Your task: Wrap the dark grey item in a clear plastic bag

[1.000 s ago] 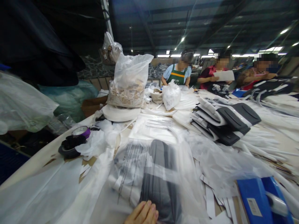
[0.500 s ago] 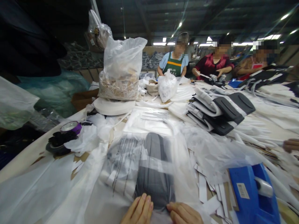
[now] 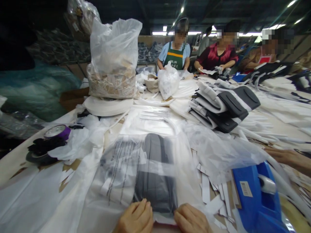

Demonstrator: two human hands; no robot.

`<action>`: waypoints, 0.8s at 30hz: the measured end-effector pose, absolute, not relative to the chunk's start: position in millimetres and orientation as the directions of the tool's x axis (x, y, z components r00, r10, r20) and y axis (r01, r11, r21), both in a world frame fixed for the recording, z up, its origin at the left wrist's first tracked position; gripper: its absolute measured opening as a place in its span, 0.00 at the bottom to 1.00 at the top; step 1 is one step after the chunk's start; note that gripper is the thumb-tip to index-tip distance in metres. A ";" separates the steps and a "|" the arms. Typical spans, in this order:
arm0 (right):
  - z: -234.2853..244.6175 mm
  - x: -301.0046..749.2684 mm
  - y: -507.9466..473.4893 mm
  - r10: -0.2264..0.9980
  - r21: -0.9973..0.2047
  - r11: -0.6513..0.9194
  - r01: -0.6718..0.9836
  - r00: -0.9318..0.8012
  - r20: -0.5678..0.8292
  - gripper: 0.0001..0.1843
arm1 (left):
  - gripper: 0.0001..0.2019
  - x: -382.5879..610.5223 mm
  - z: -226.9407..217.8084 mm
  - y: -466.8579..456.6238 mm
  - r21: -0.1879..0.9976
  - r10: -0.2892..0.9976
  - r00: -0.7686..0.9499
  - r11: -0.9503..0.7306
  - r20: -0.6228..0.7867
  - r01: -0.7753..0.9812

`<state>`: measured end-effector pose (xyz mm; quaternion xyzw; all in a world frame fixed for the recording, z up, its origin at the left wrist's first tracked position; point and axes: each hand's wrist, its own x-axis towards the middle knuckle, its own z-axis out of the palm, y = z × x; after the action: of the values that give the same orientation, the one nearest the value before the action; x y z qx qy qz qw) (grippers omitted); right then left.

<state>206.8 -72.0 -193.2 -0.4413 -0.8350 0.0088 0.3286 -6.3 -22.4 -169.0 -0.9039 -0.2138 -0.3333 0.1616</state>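
A clear plastic bag (image 3: 136, 168) with a folded grey and white item inside lies on the table right in front of me. My left hand (image 3: 136, 218) rests on the bag's near edge, fingers curled down and pressed on the plastic. My right hand (image 3: 191, 219) presses the same edge just to the right, knuckles up, fingers curled. Both hands sit at the bottom of the view, a little apart, with the grey item's end between them.
A blue tape dispenser (image 3: 257, 200) stands at the near right among paper strips. Another person's hand (image 3: 289, 158) reaches in from the right. A stack of grey and white items (image 3: 225, 106), a big plastic bag of scraps (image 3: 113, 61) and a purple tape roll (image 3: 58, 131) lie further back. Three people work at the far end.
My right hand has come into view and settled beside my left on the bag's near edge. The view has tipped down and another person's hand has reached further in from the right.
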 end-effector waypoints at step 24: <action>-182.1 244.7 -46.9 0.823 -0.031 0.216 0.976 -0.165 0.543 0.28 | 0.13 18.7 -153.7 1.6 0.242 0.710 0.683 -0.702 0.171 0.669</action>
<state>244.7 -46.9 -182.1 -0.6037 -0.7451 -0.1658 0.2301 18.7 1.6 -153.7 -0.9139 -0.3774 -0.1266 -0.0801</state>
